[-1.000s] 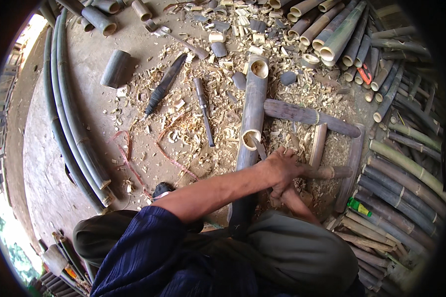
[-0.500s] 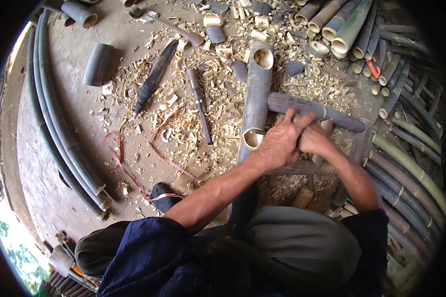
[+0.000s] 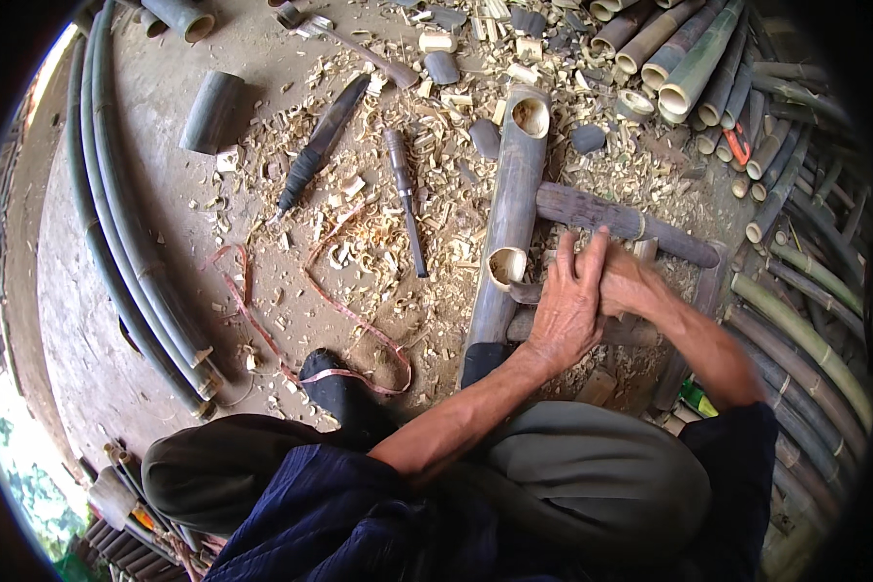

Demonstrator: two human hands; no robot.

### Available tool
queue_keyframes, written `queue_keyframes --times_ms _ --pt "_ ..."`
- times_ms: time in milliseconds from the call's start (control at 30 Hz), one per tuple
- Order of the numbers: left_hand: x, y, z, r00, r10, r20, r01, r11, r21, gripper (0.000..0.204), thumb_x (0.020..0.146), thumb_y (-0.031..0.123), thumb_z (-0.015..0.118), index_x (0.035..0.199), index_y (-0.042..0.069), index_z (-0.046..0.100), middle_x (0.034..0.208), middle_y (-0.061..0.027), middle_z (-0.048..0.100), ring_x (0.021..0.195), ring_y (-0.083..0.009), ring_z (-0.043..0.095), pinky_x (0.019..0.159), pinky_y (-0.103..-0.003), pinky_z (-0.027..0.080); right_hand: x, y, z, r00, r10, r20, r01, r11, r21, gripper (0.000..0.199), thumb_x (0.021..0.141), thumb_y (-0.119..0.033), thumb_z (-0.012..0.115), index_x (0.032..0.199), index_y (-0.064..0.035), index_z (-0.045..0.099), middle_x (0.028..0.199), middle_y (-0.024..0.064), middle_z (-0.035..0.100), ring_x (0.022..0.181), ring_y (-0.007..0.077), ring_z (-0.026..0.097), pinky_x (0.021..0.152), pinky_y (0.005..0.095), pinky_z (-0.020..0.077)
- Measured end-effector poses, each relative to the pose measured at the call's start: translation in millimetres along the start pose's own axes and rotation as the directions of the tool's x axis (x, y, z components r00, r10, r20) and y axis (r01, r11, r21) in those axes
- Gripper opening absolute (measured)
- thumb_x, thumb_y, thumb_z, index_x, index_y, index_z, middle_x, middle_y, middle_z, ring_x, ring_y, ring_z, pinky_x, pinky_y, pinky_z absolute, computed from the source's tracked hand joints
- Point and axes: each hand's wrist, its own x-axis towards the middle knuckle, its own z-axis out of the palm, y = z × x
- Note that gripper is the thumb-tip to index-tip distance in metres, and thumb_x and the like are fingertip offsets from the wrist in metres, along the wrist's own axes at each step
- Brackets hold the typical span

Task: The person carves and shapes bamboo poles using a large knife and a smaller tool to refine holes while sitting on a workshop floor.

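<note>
Short cut bamboo piece (image 3: 507, 267) gripped by left hand (image 3: 567, 310), right hand (image 3: 630, 286) clasped alongside; long bamboo culm (image 3: 509, 209) lies just left, running away from the body.

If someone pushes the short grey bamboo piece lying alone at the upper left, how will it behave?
The bamboo piece looks round and lies on its side on bare floor, so it would probably roll. It appears to be a hollow tube, so likely light for its size, and stiff rather than floppy.

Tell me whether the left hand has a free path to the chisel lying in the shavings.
Probably yes: the left hand would cross only the bamboo tube to reach the chisel, which lies uncovered on the shavings.
</note>
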Motion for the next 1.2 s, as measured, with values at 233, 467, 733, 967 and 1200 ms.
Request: queue_keyframes --times_ms 233,467,733,967,1200 --pt "2 -16 -37 0.737 -0.112 0.666 -0.007 0.985 0.173 0.109 0.06 0.001 0.077 0.157 0.014 0.03 0.151 -0.036 0.03 0.12 -0.0546 0.055 0.107 -0.049 0.049 -5 -74 73 0.813 0.53 0.239 -0.399 0.21 0.892 0.046 0.088 -0.018 0.071 0.129 -0.0076 0.054 0.118 0.0161 0.065 0.103 0.0294 0.067 0.086 0.0422 0.0577" --pt "-20 -13 -130 0.848 0.086 0.523 -0.153 0.985 0.086 0.101 0.066 0.008 0.072 0.158 0.017 0.031 0.155 -0.028 0.03 0.143 -0.0455 0.037 0.114 -0.049 0.04 53 -145 170 0.796 0.597 0.102 0.265 -0.494 0.828 0.038 0.098 -0.018 0.06 0.133 -0.0054 0.05 0.122 0.0122 0.061 0.12 0.0211 0.057 0.105 0.038 0.0471" --pt "-93 19 -173 0.633 -0.674 0.38 0.313 0.672 0.671 0.056 0.085 0.017 0.069 0.13 -0.002 0.042 0.106 -0.0279 0.065 0.1 -0.0455 0.068 0.087 -0.051 0.055 44 -143 107 0.957 0.206 0.203 0.065 -0.838 0.541 0.043 0.107 -0.043 0.046 0.115 -0.0038 0.062 0.109 0.0117 0.068 0.094 0.0244 0.067 0.084 0.0387 0.0546" --pt "38 30 -194 0.554 -0.595 0.582 -0.228 0.564 0.793 0.024 0.081 0.014 0.069 0.099 0.001 0.06 0.092 -0.0199 0.07 0.085 -0.0362 0.072 0.071 -0.049 0.056 69 -132 115 0.977 0.214 0.011 0.213 -0.975 0.066 0.038 0.11 -0.026 0.043 0.12 0.0049 0.061 0.109 0.0179 0.071 0.096 0.028 0.072 0.088 0.0413 0.061" --pt "-55 -18 -153 0.542 -0.717 0.439 0.378 0.674 0.635 0.041 0.076 0.027 0.078 0.101 -0.002 0.062 0.087 -0.0253 0.069 0.093 -0.0388 0.07 0.085 -0.051 0.055 46 -99 94 0.918 0.238 0.318 0.004 -0.805 0.593 0.028 0.098 -0.021 0.057 0.102 0.0051 0.067 0.089 0.0185 0.073 0.076 0.0276 0.073 0.067 0.04 0.0618"
